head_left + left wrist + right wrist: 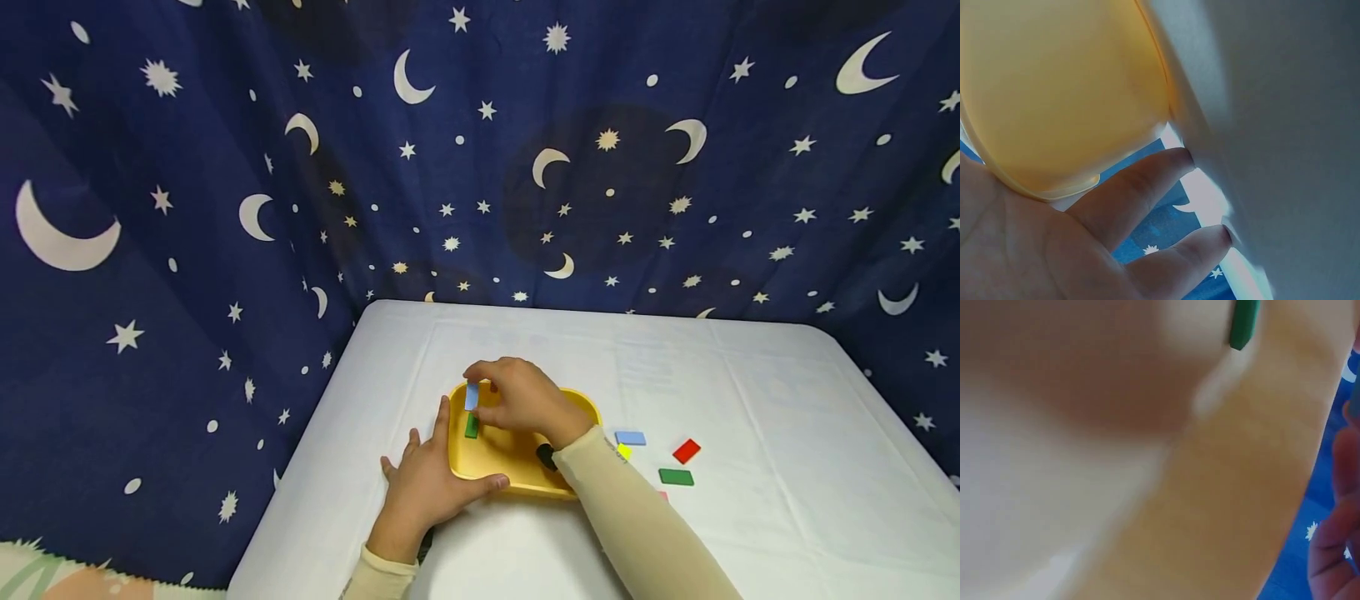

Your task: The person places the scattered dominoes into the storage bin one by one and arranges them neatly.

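Note:
A yellow tray [517, 486] stands on the white table. The left hand [426, 483] rests against its left side, fingers spread and thumb along the front rim; in the left wrist view that hand [1104, 231] lies beside the tray [1066, 81]. Over the tray's left part, the right hand [525, 400] pinches a light blue block [472, 396] between thumb and fingers. Just in front of that block a green block [471, 426] is in the tray; the right wrist view shows the green block [1244, 324] and, at the edge, the right hand's curled fingers [1336, 550].
Right of the tray on the white table [772, 417] lie another light blue block [630, 437], a yellow block [624, 451], a red block [687, 451], a green block [677, 477] and a partly hidden pink piece [663, 496]. A dark blue curtain [510, 167] hangs behind.

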`<action>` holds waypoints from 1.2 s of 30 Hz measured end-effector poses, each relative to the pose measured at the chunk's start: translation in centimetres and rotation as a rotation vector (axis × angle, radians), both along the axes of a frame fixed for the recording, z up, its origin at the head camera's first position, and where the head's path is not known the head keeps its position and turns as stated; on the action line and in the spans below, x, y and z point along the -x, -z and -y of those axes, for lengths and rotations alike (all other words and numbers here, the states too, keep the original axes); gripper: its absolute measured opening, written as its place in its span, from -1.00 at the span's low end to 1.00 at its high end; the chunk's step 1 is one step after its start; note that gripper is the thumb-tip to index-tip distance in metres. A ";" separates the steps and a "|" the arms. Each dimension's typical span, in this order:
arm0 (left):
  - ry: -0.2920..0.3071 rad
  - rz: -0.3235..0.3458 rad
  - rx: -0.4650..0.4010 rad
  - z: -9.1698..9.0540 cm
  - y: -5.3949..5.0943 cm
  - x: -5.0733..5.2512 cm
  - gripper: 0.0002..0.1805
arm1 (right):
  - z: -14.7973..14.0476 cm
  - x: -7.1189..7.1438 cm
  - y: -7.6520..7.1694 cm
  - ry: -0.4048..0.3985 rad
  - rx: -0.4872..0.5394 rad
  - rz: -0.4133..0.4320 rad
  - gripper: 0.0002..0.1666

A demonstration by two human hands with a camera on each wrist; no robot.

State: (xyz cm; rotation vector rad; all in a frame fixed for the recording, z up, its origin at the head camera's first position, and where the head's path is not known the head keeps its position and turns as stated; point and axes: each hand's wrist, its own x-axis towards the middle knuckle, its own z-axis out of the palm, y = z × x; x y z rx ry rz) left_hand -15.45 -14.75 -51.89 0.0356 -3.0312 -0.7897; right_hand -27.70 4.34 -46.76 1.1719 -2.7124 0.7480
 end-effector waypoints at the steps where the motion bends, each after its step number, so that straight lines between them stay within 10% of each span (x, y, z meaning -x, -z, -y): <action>1: -0.001 0.001 0.000 0.0 -0.1 0.0 0.64 | 0.1 -0.1 0.0 -0.010 -0.012 0.011 -0.39; 16: -0.002 0.000 0.001 0.0 0.0 0.0 0.66 | 0.5 -0.4 0.9 -0.020 -0.245 0.093 -0.43; 36: 0.000 -0.007 -0.006 0.1 0.0 -0.2 0.66 | 0.8 -0.7 1.7 0.032 -0.272 0.074 -0.62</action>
